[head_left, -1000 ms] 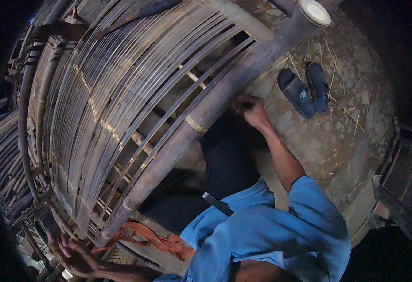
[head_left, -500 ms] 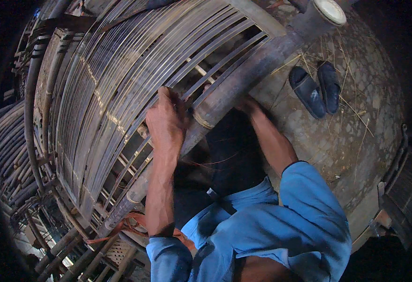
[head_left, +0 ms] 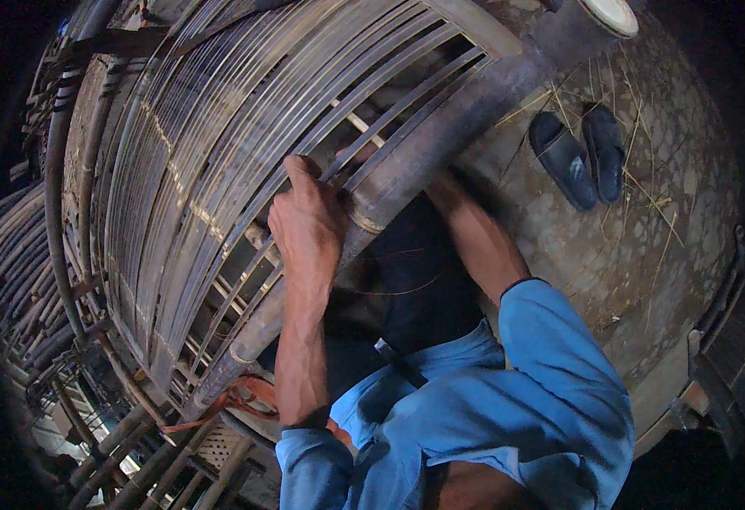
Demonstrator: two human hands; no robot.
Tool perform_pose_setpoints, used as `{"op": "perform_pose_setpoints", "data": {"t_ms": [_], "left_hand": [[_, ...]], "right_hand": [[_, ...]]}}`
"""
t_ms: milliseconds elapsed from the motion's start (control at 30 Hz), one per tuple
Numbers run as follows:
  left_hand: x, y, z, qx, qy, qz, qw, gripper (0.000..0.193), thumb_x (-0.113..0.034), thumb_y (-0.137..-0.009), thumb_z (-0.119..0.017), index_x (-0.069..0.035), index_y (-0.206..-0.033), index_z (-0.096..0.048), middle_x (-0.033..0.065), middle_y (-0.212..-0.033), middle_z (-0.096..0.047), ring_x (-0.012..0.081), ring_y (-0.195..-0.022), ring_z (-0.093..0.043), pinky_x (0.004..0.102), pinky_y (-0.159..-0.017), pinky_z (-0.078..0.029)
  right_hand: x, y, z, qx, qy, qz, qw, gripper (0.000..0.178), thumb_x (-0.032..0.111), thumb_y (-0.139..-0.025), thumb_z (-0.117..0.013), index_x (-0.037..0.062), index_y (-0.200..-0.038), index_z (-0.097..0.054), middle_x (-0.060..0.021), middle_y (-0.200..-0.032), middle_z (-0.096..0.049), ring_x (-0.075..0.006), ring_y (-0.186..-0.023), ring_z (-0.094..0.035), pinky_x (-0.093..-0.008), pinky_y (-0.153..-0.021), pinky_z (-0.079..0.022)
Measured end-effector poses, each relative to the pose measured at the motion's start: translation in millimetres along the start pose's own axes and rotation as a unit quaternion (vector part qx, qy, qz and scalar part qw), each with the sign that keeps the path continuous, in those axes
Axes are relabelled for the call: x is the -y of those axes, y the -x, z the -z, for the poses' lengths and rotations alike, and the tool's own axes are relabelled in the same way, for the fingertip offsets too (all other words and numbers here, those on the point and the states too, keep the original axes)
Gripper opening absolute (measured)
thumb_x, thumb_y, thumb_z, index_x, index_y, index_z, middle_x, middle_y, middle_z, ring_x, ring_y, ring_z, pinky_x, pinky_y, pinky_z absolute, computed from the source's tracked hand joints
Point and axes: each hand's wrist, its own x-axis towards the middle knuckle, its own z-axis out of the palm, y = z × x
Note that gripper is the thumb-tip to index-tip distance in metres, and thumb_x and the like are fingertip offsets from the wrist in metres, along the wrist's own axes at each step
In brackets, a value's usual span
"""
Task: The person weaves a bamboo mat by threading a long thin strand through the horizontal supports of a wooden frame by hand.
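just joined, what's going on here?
A person in a blue shirt has both hands at a row of narrow slats. The left hand is over the slats beside a thick pole, fingers bent. The right hand reaches from under the pole, mostly hidden. Dark slippers lie on the floor to the right.

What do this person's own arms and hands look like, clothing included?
The left sleeve and right sleeve are blue, ending near the elbows. The left forearm and right forearm are bare. The left hand is gloveless; the right hand is mostly hidden.
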Motion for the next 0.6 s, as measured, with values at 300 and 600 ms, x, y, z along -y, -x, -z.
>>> {"op": "perform_pose_setpoints", "data": {"t_ms": [300, 600], "left_hand": [[-12, 6, -16, -0.104, 0.025, 0.057, 0.993, 0.039, -0.008, -0.082, -0.078, -0.004, -0.107, -0.049, 0.0214, -0.077, -0.071, 0.0417, -0.074, -0.071, 0.0461, -0.065, -0.054], [-12, 1, 10, 0.006, -0.015, 0.042, 0.999, 0.034, -0.012, -0.082, -0.078, -0.005, -0.109, -0.059, 0.0204, -0.083, -0.074, 0.0360, -0.078, -0.073, 0.0436, -0.069, -0.056]], "right_hand": [[0, 0, -9, 0.012, -0.041, -0.021, 0.999, 0.051, 0.025, -0.093, -0.070, 0.0026, -0.136, -0.054, -0.0125, -0.126, -0.064, -0.0204, -0.113, -0.061, -0.0370, -0.100, -0.049], [8, -5, 0, 0.047, -0.243, -0.097, 0.964, 0.051, 0.025, -0.094, -0.069, 0.0028, -0.136, -0.054, -0.0123, -0.127, -0.063, -0.0207, -0.113, -0.061, -0.0372, -0.100, -0.050]]}}
